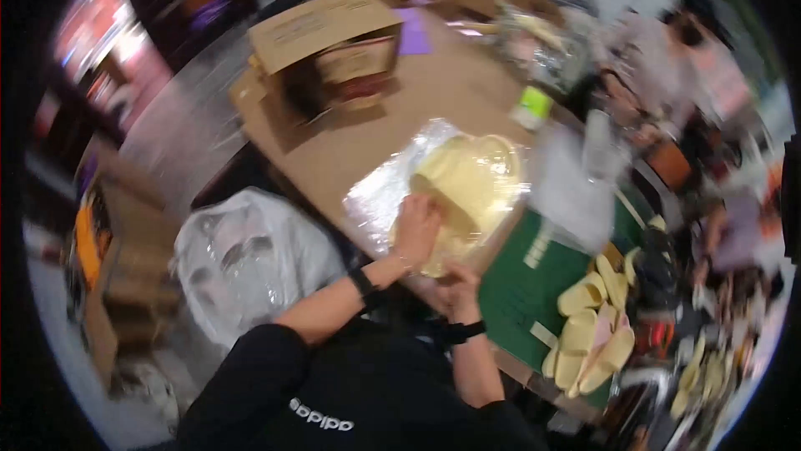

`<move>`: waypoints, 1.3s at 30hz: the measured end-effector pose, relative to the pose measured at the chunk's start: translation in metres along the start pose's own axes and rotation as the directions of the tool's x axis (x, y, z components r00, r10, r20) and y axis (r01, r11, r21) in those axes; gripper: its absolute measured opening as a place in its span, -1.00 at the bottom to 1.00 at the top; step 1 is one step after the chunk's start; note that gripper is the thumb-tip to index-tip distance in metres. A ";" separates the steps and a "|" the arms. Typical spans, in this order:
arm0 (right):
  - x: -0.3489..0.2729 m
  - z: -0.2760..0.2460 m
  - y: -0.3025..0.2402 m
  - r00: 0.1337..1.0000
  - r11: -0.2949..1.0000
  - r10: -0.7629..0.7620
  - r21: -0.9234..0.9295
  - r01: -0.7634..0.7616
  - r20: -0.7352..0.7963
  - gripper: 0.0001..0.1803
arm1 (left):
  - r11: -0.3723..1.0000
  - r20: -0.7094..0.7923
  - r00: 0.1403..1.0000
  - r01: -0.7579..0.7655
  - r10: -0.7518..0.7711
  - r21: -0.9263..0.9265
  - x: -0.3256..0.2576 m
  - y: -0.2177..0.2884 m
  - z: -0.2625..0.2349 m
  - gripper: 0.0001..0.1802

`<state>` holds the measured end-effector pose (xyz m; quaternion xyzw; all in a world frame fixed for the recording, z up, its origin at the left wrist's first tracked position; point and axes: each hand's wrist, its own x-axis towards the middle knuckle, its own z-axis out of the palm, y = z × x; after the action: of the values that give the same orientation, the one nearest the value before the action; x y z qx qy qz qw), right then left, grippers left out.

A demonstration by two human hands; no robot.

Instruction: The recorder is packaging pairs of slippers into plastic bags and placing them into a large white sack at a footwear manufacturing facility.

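A stack of pale yellow pieces in a clear plastic bag (pixel 471 180) lies on the brown table (pixel 350 146). My left hand (pixel 417 226) presses on the near left side of the yellow stack. My right hand (pixel 459 284) grips the bag's near edge from below. The picture is blurred, so finger positions are unclear.
A large open cardboard box (pixel 321 30) stands at the table's far left. A green mat (pixel 521 284) with several pale yellow shoe-like pieces (pixel 592 326) lies to the right. A full clear plastic bag (pixel 242 259) sits left of me. Another person (pixel 667 59) works at the far right.
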<state>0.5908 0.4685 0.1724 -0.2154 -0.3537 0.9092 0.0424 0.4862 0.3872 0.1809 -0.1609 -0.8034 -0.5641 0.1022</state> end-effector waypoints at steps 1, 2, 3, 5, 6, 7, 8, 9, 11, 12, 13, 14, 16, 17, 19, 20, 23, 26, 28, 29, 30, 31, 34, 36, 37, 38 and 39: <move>0.004 -0.013 0.011 0.998 0.992 0.005 0.123 -0.012 0.058 -0.62 | 0.998 -0.076 0.997 -0.023 0.028 0.060 -0.003 0.012 -0.014 -0.72; -0.004 0.022 0.009 0.976 0.984 0.019 0.167 -0.056 0.215 -0.68 | 0.990 -0.156 0.986 -0.029 0.051 0.141 -0.009 0.008 -0.041 -0.71; -0.011 0.045 0.009 0.956 0.985 0.065 0.134 -0.107 0.285 -0.59 | 0.985 -0.205 0.979 0.026 0.010 0.173 -0.020 0.012 -0.067 -0.71; -0.007 0.069 0.033 0.929 0.988 0.146 0.002 -0.156 0.340 -0.39 | 0.979 -0.301 0.947 0.155 -0.108 0.135 -0.027 0.019 -0.110 -0.70; -0.012 0.087 0.046 0.912 0.980 0.193 -0.027 -0.197 0.363 -0.34 | 0.971 -0.344 0.931 0.183 -0.121 0.154 -0.034 0.016 -0.135 -0.70; -0.009 0.089 0.060 0.897 0.974 0.224 -0.047 -0.223 0.382 -0.34 | 0.962 -0.411 0.904 0.206 -0.119 0.176 -0.043 0.016 -0.154 -0.69; -0.003 0.085 0.077 0.849 0.960 0.270 -0.059 -0.274 0.455 -0.30 | 0.953 -0.474 0.874 0.229 -0.111 0.198 -0.052 0.018 -0.173 -0.68; -0.001 0.085 0.091 0.793 0.942 0.315 -0.072 -0.327 0.522 -0.27 | 0.941 -0.517 0.848 0.264 -0.121 0.213 -0.061 0.021 -0.192 -0.67; -0.018 0.124 0.108 0.719 0.889 0.435 -0.130 -0.439 0.542 -0.26 | 0.901 -0.581 0.800 0.353 -0.150 0.253 -0.081 0.026 -0.232 -0.65; -0.029 0.143 0.117 0.659 0.838 0.518 -0.169 -0.519 0.544 -0.25 | 0.864 -0.617 0.769 0.416 -0.168 0.283 -0.093 0.028 -0.250 -0.63; -0.030 0.148 0.130 0.573 0.838 0.511 -0.222 -0.498 0.641 -0.29 | 0.862 -0.630 0.759 0.422 -0.165 0.282 -0.103 0.025 -0.262 -0.63; -0.030 0.152 0.145 0.526 0.768 0.603 -0.257 -0.587 0.600 -0.34 | 0.817 -0.660 0.737 0.467 -0.148 0.338 -0.113 0.022 -0.273 -0.60; -0.041 0.177 0.166 0.486 0.680 0.690 -0.253 -0.688 0.536 -0.42 | 0.765 -0.692 0.710 0.517 -0.132 0.385 -0.130 0.006 -0.289 -0.56; -0.028 0.169 0.192 0.432 0.625 0.755 -0.341 -0.702 0.493 -0.45 | 0.714 -0.685 0.700 0.583 -0.200 0.388 -0.135 -0.011 -0.293 -0.52; -0.019 0.163 0.243 0.406 0.545 0.838 -0.576 -0.609 0.365 -0.55 | 0.577 -0.687 0.645 0.717 -0.334 0.393 -0.158 -0.058 -0.303 -0.42; -0.036 0.187 0.240 0.422 0.475 0.866 -0.702 -0.531 0.268 -0.61 | 0.440 -0.681 0.633 0.764 -0.368 0.472 -0.183 -0.088 -0.311 -0.40; -0.015 0.152 0.273 0.626 0.402 0.771 -0.850 -0.339 0.115 -0.63 | 0.455 -0.545 0.792 0.607 -0.275 0.651 -0.188 -0.104 -0.312 -0.37; -0.017 0.142 0.277 0.813 0.445 0.527 -0.895 -0.015 0.249 -0.43 | 0.429 -0.465 0.841 0.541 -0.276 0.724 -0.184 -0.092 -0.307 -0.32; -0.019 0.148 0.277 0.776 0.429 0.270 -0.793 0.433 0.569 -0.35 | 0.480 -0.374 0.925 0.360 -0.069 0.800 -0.178 -0.083 -0.311 -0.29; -0.021 0.151 0.276 0.802 0.341 0.283 -0.836 0.429 0.526 -0.23 | 0.503 -0.330 0.942 0.314 -0.060 0.805 -0.167 -0.082 -0.313 -0.28; -0.025 0.150 0.278 0.808 0.342 0.276 -0.839 0.424 0.521 -0.23 | 0.507 -0.321 0.945 0.305 -0.059 0.806 -0.153 -0.078 -0.319 -0.28; -0.024 0.147 0.279 0.810 0.220 0.303 -0.864 0.453 0.502 -0.18 | 0.519 -0.287 0.957 0.265 -0.039 0.813 -0.135 -0.076 -0.321 -0.28; -0.032 0.152 0.275 0.808 0.072 0.184 -0.828 0.556 0.559 -0.34 | 0.500 -0.202 0.975 0.220 -0.091 0.838 -0.105 -0.089 -0.331 -0.27; -0.019 0.153 0.264 0.799 0.103 0.397 -0.886 0.451 0.453 -0.29 | 0.479 -0.142 0.978 0.198 -0.152 0.855 -0.100 -0.098 -0.327 -0.26; -0.014 0.151 0.262 0.789 0.112 0.298 -0.840 0.531 0.538 -0.39 | 0.506 -0.146 0.979 0.198 -0.142 0.839 -0.099 -0.102 -0.326 -0.26; -0.009 0.149 0.258 0.796 0.112 0.285 -0.843 0.526 0.534 -0.39 | 0.532 -0.151 0.980 0.198 -0.131 0.823 -0.099 -0.105 -0.326 -0.26; -0.007 0.151 0.252 0.745 0.032 0.222 -0.768 0.639 0.629 -0.43 | 0.551 -0.156 0.983 0.184 -0.098 0.814 -0.104 -0.106 -0.327 -0.26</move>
<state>0.5523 0.1849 0.1076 0.1794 -0.8913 0.4079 -0.0838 0.5376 0.0325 0.1642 -0.0035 -0.9782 -0.1365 0.1567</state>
